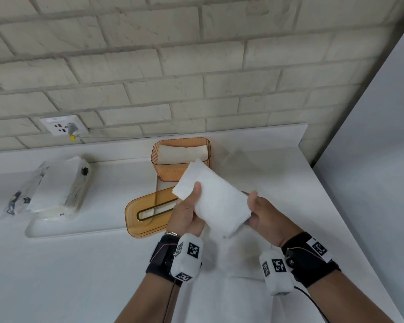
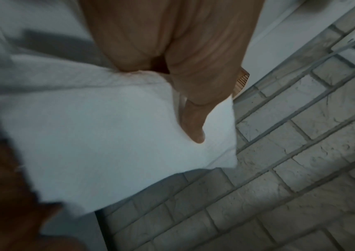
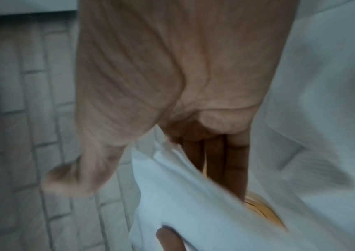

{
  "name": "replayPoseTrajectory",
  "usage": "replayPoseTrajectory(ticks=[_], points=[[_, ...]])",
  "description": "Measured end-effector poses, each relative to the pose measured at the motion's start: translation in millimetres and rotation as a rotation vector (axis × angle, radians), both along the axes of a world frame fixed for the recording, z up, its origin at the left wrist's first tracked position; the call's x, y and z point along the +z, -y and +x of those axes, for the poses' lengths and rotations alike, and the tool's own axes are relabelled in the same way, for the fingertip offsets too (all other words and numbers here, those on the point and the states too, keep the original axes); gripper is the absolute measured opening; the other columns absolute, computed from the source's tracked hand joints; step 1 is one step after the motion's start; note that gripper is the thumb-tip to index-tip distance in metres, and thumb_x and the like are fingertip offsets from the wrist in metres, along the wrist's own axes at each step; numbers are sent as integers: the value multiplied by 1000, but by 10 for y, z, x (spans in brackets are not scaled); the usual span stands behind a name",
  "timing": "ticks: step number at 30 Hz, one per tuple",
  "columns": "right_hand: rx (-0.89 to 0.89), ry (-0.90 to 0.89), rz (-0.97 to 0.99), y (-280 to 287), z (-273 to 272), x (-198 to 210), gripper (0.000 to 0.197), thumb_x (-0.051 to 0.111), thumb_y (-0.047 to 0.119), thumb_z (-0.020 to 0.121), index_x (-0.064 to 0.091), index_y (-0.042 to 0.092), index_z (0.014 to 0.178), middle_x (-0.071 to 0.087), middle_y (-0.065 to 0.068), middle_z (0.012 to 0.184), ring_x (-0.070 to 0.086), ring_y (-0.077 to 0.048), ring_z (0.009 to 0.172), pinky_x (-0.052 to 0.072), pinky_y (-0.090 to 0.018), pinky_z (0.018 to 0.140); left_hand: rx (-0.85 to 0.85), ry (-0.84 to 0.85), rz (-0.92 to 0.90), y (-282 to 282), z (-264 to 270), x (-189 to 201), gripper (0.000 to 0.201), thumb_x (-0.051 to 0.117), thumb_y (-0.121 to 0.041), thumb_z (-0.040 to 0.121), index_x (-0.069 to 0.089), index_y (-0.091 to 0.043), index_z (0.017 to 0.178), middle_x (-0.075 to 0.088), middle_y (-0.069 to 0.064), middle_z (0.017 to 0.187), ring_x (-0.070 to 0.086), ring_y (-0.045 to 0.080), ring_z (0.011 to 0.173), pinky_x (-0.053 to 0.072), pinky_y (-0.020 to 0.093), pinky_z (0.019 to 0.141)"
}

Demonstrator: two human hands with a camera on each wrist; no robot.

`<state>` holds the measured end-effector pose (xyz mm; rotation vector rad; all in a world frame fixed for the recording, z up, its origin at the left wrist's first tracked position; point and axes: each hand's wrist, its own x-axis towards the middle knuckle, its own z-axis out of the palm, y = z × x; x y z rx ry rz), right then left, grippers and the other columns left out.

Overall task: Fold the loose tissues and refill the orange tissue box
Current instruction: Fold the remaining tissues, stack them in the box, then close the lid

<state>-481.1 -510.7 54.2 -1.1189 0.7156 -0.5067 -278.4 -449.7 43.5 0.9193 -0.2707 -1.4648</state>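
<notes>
Both hands hold a folded stack of tissues (image 1: 216,199) up over the counter (image 1: 79,276), in front of the box. Left hand (image 1: 187,213) pinches it: thumb on top near the far end, fingers underneath. Right hand (image 1: 264,213) grips the near-right end, thumb up at the edge, fingers (image 3: 215,163) straight under the stack per wrist cam. Just behind and to the left lies the orange lid (image 1: 147,215), slot up, partly on a white tray (image 1: 68,229). Further back on the tray stands the orange tissue box (image 1: 182,157), open, w/ folded tissues already inside. Far left on the tray: a plastic tissue pack (image 1: 54,187). Behind all, a brick wall (image 1: 196,66) w/ a socket (image 1: 63,124).
</notes>
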Motion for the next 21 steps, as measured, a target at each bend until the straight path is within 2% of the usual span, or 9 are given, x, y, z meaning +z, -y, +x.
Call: replayPoseTrajectory(ticks=[1,3,5,7,9,12,15,18,21], points=[[-44,19,-21,-13,-10,-41,27,73,40,96,75,23,117,78,-2,119,71,-28,117,55,-43,104,34,-2,-16,62,0,-32,73,81,-32,90,49,-5,150,57,29,147,54,48,137,37,72,115],[-152,-18,-41,-37,12,-115,37,82,10,87,73,13,123,79,-6,120,72,-31,119,58,-40,100,80,10,-48,174,-17,-82,76,88,-24,85,51,-6,149,57,28,146,54,50,137,39,72,113],[-307,-48,-27,-10,35,-189,37,82,3,84,74,7,120,79,-10,117,73,-33,116,59,-45,101,108,44,-43,264,-56,-153,79,89,-13,83,48,-9,151,58,28,146,57,50,134,42,73,109],[-405,-49,-25,75,32,-211,29,80,2,88,77,7,117,80,-11,113,74,-36,113,56,-55,105,151,105,3,293,-90,-162,94,93,-4,74,45,-16,154,61,23,144,61,47,129,48,71,105],[-444,-60,-50,217,-28,-210,28,75,1,92,76,7,119,80,-11,114,75,-33,111,56,-51,104,176,254,56,292,-54,-170,106,100,-4,61,50,-25,152,70,11,136,70,37,121,56,62,100],[-408,-119,-168,409,-118,-191,24,70,-1,96,75,8,118,81,-7,112,76,-27,109,58,-40,100,94,646,87,326,52,-203,71,103,-13,59,74,-28,122,80,-1,112,77,23,105,63,48,92],[-333,-200,-268,513,-125,-271,23,65,-8,96,75,9,108,81,-8,106,75,-22,101,56,-35,94,-42,960,107,411,29,-209,39,101,-24,61,80,-36,92,81,-11,92,76,11,92,62,26,80],[-317,-286,-357,565,-87,-394,38,56,-20,87,75,10,101,79,-5,105,72,-17,104,53,-33,93,-98,971,98,502,-66,-229,26,96,-17,67,80,-34,78,79,-14,82,74,9,83,55,17,66],[-352,-319,-359,553,-70,-451,52,55,-22,80,70,19,106,77,3,110,71,-14,108,53,-28,87,-34,946,111,566,-104,-260,30,93,-12,68,80,-33,85,79,-14,91,72,10,90,55,17,71]])
